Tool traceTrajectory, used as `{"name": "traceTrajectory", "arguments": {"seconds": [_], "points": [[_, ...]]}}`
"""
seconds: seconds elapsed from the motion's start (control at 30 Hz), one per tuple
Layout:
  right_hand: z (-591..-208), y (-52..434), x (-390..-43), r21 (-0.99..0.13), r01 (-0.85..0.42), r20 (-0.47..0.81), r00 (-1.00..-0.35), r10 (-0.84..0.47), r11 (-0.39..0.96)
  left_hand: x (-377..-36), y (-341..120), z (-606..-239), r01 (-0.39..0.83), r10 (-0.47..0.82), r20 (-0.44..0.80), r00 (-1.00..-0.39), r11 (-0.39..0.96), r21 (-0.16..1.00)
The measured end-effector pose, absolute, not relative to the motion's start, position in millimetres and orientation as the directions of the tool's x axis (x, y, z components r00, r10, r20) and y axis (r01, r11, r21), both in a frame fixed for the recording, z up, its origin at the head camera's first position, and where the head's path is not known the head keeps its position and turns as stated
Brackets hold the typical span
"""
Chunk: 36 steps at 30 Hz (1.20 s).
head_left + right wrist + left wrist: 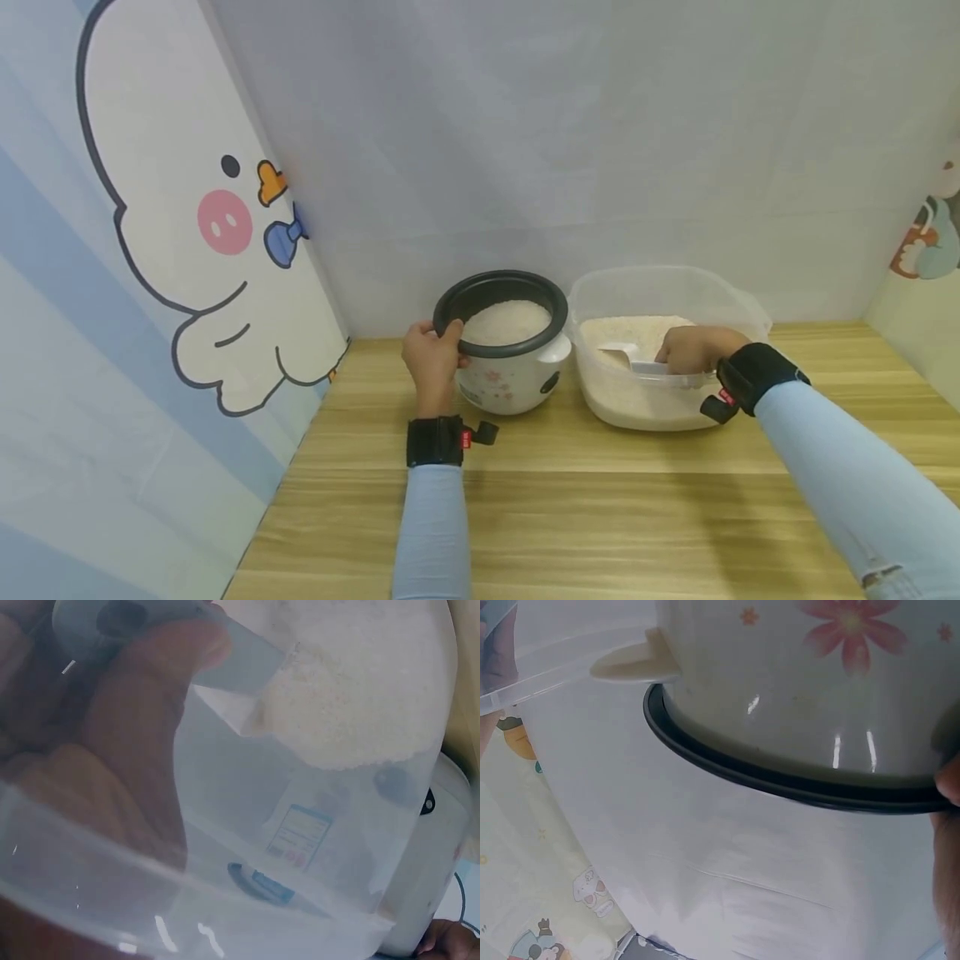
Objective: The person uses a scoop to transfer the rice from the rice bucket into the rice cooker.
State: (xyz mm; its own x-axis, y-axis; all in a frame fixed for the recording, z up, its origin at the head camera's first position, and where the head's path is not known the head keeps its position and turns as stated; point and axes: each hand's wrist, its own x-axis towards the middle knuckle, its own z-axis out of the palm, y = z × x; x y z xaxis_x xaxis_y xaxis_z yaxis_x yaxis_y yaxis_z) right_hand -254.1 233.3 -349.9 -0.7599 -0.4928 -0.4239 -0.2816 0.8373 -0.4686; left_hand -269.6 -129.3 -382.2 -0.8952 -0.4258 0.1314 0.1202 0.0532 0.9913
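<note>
Gripping the rice cooker, left hand; right hand holds scoop.

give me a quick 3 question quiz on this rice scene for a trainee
1. True or false: the left hand grips the rim of the rice cooker.
2. Which does the right hand hold inside the clear plastic tub? A) a fork B) a clear scoop C) a lid
3. Fill in: the rice cooker stands to the ____ of the tub in the head view.

Key: 1 true. 2 B, the scoop sits in the rice. 3 left.
</note>
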Motion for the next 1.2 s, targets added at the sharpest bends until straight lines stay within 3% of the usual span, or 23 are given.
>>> {"name": "traceTrajectory", "arguments": {"seconds": [0.17, 0.37, 0.87, 1.2], "points": [[-350.6, 239.0, -257.1, -0.479, -0.279, -0.44, -0.744, -0.502, 0.833, -270.1, -129.2, -382.5, 0.122, -0.428, 0.136, -0.893, 0.062, 0.991], [-354.1, 243.7, -258.6, -0.586, -0.155, -0.437, -0.766, -0.471, 0.795, -269.9, -129.1, -382.1, 0.12, -0.43, 0.137, -0.892, 0.068, 0.99], [-349.4, 252.6, -255.3, -0.764, 0.042, -0.457, -0.739, -0.494, 0.644, -269.0, -128.3, -380.8, 0.104, -0.439, 0.124, -0.89, 0.07, 0.992], [-344.8, 260.1, -250.6, -0.825, 0.156, -0.443, -0.775, -0.451, 0.543, -267.3, -128.3, -379.5, 0.093, -0.436, 0.114, -0.893, 0.068, 0.993]]}}
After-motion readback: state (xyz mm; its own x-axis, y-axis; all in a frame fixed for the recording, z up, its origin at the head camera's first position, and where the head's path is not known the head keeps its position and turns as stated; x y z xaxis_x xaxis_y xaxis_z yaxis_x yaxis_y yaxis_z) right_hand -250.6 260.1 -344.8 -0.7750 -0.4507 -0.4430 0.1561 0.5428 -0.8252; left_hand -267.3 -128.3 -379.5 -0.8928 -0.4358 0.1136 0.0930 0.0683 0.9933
